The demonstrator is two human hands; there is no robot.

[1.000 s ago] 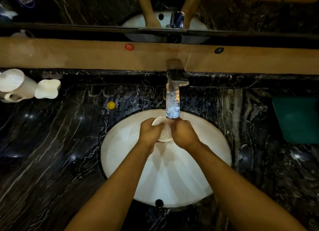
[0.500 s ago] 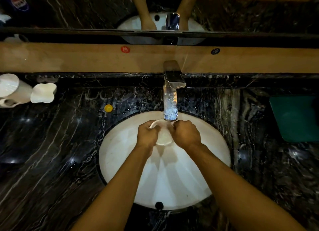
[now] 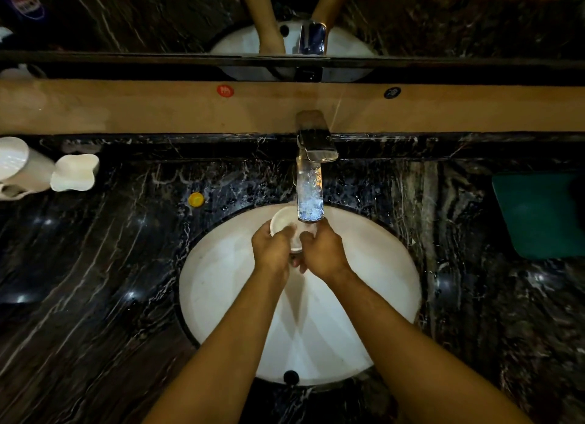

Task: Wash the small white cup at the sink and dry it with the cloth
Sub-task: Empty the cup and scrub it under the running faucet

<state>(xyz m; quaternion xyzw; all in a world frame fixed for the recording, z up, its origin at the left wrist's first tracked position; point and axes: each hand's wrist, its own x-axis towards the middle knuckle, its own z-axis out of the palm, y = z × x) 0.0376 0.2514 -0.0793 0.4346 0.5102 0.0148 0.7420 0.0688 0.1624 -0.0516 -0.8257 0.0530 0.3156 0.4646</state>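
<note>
The small white cup (image 3: 285, 225) is held over the white oval sink (image 3: 373, 265), just under the running water from the chrome tap (image 3: 315, 152). My left hand (image 3: 272, 248) wraps the cup's left side with its open mouth tipped to the far left. My right hand (image 3: 323, 249) grips the cup's right side and hides most of its body. A green cloth (image 3: 541, 214) lies flat on the dark marble counter at the far right.
A white jug (image 3: 19, 167) and a white curved dish (image 3: 76, 171) stand at the counter's far left. A small yellow cap (image 3: 196, 199) lies left of the tap. A mirror and tan ledge run along the back.
The cup has turned in my hands, so its open mouth now shows more to the left. Both hands stay under the running water.
</note>
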